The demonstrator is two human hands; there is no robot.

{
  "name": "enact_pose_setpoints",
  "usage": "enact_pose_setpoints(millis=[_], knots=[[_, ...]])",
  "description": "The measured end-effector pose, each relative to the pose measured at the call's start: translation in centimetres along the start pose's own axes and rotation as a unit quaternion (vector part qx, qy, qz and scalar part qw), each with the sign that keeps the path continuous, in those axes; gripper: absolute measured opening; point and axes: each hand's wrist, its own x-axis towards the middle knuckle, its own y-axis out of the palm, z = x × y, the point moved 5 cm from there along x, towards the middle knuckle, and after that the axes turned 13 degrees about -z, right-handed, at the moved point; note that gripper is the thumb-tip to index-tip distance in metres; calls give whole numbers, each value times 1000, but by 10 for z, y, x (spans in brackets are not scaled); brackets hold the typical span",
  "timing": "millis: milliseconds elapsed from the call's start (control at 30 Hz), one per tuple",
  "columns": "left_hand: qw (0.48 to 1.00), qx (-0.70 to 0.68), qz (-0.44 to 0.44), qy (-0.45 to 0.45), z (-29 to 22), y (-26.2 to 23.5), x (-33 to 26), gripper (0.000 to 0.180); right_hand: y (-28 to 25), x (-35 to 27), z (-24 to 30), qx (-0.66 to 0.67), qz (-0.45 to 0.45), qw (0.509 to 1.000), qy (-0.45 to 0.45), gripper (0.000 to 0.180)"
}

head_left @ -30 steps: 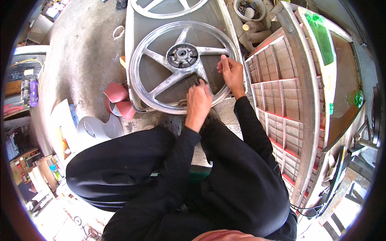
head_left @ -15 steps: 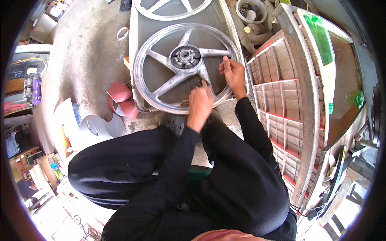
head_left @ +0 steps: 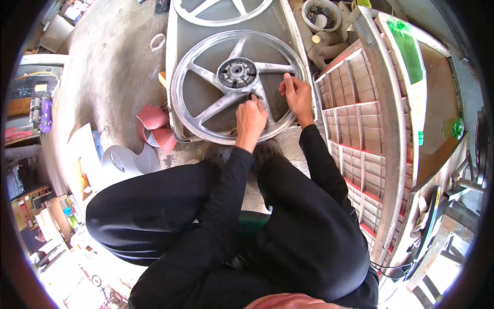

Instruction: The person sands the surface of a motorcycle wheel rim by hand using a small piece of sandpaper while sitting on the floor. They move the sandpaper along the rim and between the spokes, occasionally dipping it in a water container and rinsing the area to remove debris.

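A silver five-spoke alloy wheel (head_left: 208, 110), with a dark hub at its centre, lies flat over a long, white-edged trough (head_left: 172, 77). My left hand (head_left: 251, 118) is closed at the lower spoke, close to the hub. Its fingertips press on the metal, and whatever they pinch is hidden. On the wheel's right side, my right hand (head_left: 298, 99) is curled over the rim with the thumb pointing up. Part of a second silver wheel (head_left: 226, 21) shows at the trough's far end.
Pink-red sheets (head_left: 153, 121) lie left of the trough, beside a grey curved panel (head_left: 131, 160). A wooden lattice frame (head_left: 355, 123) leans close on the right. Beyond it stands a white bucket of small parts (head_left: 337, 20). A white ring (head_left: 157, 42) rests on the concrete floor.
My left hand has slid up the lower spoke toward the hub and slightly left. My right hand keeps its place at the rim, and the wheel has hardly shifted.
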Motion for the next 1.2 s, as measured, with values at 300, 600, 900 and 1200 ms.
enact_pose_setpoints(millis=[300,600,900,1200], knots=[[999,14,40,3,-4,2,-10,41,0,-6,-7,-15,-1,1000,12,55],[998,39,-16,43,-1,8,-16,35,-2,-6,-1,-27,4,999,-24,55],[998,22,6,50,-14,2,-22,37,-7,0,-8,-22,-7,1000,-4,56],[999,-25,18,44,-18,-1,-41,37,-10,-3,-12,-11,-11,1000,12,54]])
